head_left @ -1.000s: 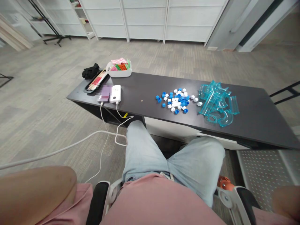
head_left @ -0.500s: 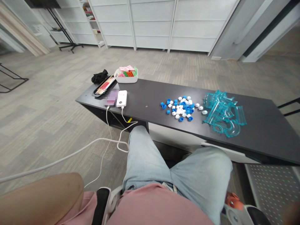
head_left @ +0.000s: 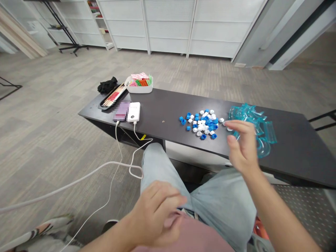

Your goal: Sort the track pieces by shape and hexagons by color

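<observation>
My left hand [head_left: 160, 211] hovers over my lap, slightly blurred, its fingers curved and the thumb apart, with nothing in it. Above the front part of the table is my right hand [head_left: 243, 147], thumb and fingers spread apart and holding nothing. Behind it, and partly covered by it, lies a heap of see-through teal plastic track-like pieces [head_left: 270, 132]. Just left of that hand a loose cluster of small blue and white plastic pieces [head_left: 203, 127] is spread on the dark table [head_left: 168, 105]. A few white ones [head_left: 221, 120] lie between cluster and heap.
At the table's left end are a white power bank [head_left: 134, 112], a blurred-out purple phone-like item [head_left: 122, 110], a black tray [head_left: 103, 106] with sticks, a white container [head_left: 140, 90] of colourful strips and black cloth [head_left: 107, 85]. White cables [head_left: 105, 164] trail toward the floor.
Both hands have come into view: the left over my lap, the right up in front of the teal pieces. The things on the table look unmoved; the view has shifted slightly.
</observation>
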`<state>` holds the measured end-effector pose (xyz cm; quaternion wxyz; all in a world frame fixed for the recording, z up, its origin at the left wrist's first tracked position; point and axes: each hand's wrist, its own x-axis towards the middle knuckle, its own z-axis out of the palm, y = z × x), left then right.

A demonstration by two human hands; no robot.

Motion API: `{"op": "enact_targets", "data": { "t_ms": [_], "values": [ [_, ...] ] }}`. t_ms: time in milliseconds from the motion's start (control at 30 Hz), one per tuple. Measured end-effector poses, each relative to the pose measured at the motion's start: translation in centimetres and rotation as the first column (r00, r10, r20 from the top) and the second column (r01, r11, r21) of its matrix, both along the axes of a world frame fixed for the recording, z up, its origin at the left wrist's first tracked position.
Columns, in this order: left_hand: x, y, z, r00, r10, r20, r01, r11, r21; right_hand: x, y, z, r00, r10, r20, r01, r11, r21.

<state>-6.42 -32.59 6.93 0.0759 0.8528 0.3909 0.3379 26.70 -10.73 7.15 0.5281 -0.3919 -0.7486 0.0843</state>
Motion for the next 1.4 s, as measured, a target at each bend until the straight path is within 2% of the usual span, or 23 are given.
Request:
{"op": "enact_targets", "data": {
  "t_ms": [100, 167, 233, 400, 467, 533, 633, 733, 967, 1067, 1133, 1267, 1333, 1400],
  "values": [
    [2.2, 3.6, -2.7, 0.983, 0.083, 0.164, -0.052, 0.981, -0.187, 0.4, 1.9, -4.7, 0.988, -0.077, 0.131, 0.086, 0.994, -0.063],
    [3.4, 7.3, -4.5, 0.972, 0.128, 0.198, -0.095, 0.981, -0.170, 0.8, 3.0, -7.5, 0.971, -0.086, 0.222, 0.121, 0.982, -0.146],
    [4.2, 11.9, -5.8, 0.945, 0.209, 0.252, -0.173, 0.972, -0.157, 1.1, 3.7, -9.2, 0.956, -0.099, 0.278, 0.159, 0.966, -0.202],
    [4.8, 23.5, -6.8, 0.862, 0.418, 0.286, -0.375, 0.906, -0.196, 1.1, 3.4, -10.2, 0.939, -0.109, 0.325, 0.204, 0.940, -0.273],
    [4.8, 27.0, -7.2, 0.859, 0.457, 0.231, -0.414, 0.886, -0.210, 0.8, 3.0, -10.4, 0.937, -0.143, 0.319, 0.238, 0.929, -0.283],
    [4.7, 29.2, -7.8, 0.858, 0.483, 0.173, -0.444, 0.868, -0.224, 0.6, 2.6, -10.6, 0.929, -0.191, 0.318, 0.287, 0.912, -0.292],
    [4.2, 30.3, -8.9, 0.854, 0.505, 0.128, -0.457, 0.844, -0.280, 0.2, 2.1, -10.9, 0.919, -0.215, 0.330, 0.323, 0.891, -0.319],
    [3.6, 29.9, -9.5, 0.855, 0.502, 0.132, -0.436, 0.832, -0.343, -0.2, 1.7, -10.7, 0.925, -0.191, 0.329, 0.308, 0.882, -0.356],
    [3.7, 29.4, -8.6, 0.862, 0.476, 0.175, -0.393, 0.845, -0.364, -0.4, 1.7, -10.0, 0.952, -0.133, 0.274, 0.248, 0.861, -0.444],
    [3.6, 29.7, -8.7, 0.877, 0.446, 0.178, -0.360, 0.856, -0.372, -0.5, 2.1, -9.9, 0.954, -0.129, 0.271, 0.244, 0.860, -0.448],
    [3.3, 30.0, -9.2, 0.895, 0.405, 0.188, -0.325, 0.880, -0.346, -0.6, 1.9, -9.8, 0.948, -0.131, 0.290, 0.249, 0.874, -0.418],
    [2.9, 30.6, -10.0, 0.929, 0.342, 0.143, -0.311, 0.928, -0.204, -0.1, 0.4, -8.9, 0.942, -0.139, 0.305, 0.238, 0.919, -0.315],
    [2.9, 30.6, -10.0, 0.941, 0.330, 0.079, -0.313, 0.933, -0.178, 1.7, -0.3, -7.9, 0.944, -0.179, 0.279, 0.243, 0.945, -0.217],
    [3.2, 30.4, -9.7, 0.943, 0.333, 0.012, -0.324, 0.927, -0.189, 5.3, -0.4, -6.7, 0.938, -0.266, 0.223, 0.294, 0.950, -0.102]
  ]
}}
